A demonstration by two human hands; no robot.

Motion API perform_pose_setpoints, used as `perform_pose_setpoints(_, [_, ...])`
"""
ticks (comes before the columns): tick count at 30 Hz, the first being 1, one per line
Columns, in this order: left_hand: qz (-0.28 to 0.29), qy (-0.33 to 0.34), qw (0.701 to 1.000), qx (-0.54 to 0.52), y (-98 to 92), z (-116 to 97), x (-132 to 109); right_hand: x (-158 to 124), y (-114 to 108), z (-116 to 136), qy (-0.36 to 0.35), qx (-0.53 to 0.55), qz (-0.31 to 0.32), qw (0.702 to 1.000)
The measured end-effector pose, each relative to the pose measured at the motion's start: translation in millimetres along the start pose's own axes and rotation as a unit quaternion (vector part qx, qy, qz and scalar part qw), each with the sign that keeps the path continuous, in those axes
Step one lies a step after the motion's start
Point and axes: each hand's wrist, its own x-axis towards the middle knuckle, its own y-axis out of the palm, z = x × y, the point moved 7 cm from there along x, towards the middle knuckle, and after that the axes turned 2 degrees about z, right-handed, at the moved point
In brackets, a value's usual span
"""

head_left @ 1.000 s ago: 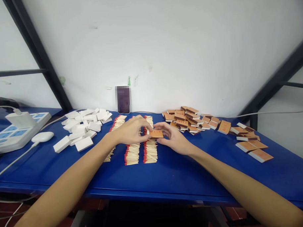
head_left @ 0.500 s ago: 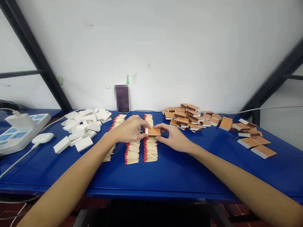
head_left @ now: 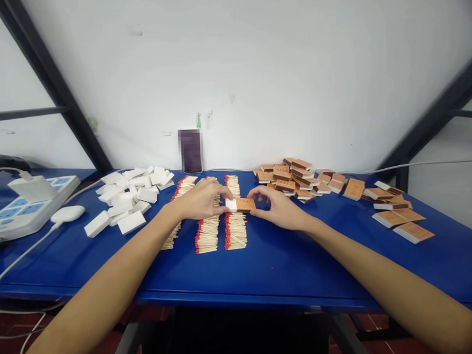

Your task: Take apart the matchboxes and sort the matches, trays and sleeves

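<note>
Between my hands is a matchbox, partly slid apart above the rows of matches. My left hand (head_left: 203,199) pinches the left end of its white inner tray (head_left: 231,204). The thumb and fingertips of my right hand (head_left: 280,209) grip the right end of its orange-brown sleeve (head_left: 245,205). Under and beside the hands lie three rows of red-tipped matches; the right row (head_left: 235,234) and middle row (head_left: 206,236) show below the box. My left hand and forearm cover part of the left row (head_left: 185,186).
White trays (head_left: 123,201) are heaped on the left of the blue table (head_left: 270,279). Matchboxes (head_left: 294,180) are piled at the back right, with several more (head_left: 414,231) spread further right. A phone (head_left: 190,151) leans on the wall. A power strip (head_left: 31,207) with cables sits far left.
The sleeve has slid right along the tray, so more of the white tray shows. My right hand has moved slightly right with it; my left hand stays in about the same place.
</note>
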Motion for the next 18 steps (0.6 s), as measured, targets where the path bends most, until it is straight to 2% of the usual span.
perform_pose_setpoints(7, [0.018, -0.021, 1.0, 0.004, 2.9, 3, 1, -4, -12, -6, 0.024, -0.018, 0.02, 0.999])
perform_pose_setpoints(18, [0.027, -0.04, 0.999, 0.002, 0.7, 3, 0, -5, -24, -15, 0.023, -0.119, 0.023, 0.992])
